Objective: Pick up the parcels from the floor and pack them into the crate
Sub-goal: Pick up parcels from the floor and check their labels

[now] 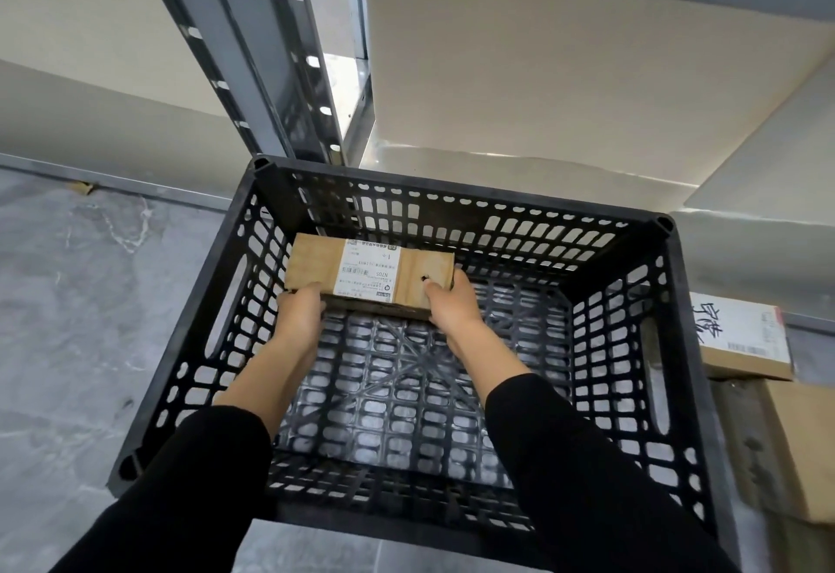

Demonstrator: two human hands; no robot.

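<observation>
Both hands are inside the black crate: left hand grips the left end of the brown labelled parcel, right hand grips its right end, fingers curled under, thumbs on top. The parcel sits at the crate's far-left corner, near the back wall; hard to tell whether it is touching the mesh floor or held just above it. Two more cardboard boxes sit stacked on the floor just right of the crate, with a grey shelf upright behind it.

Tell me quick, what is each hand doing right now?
Left hand: grips the left end of the flat brown cardboard parcel.
Right hand: grips its right end.
</observation>
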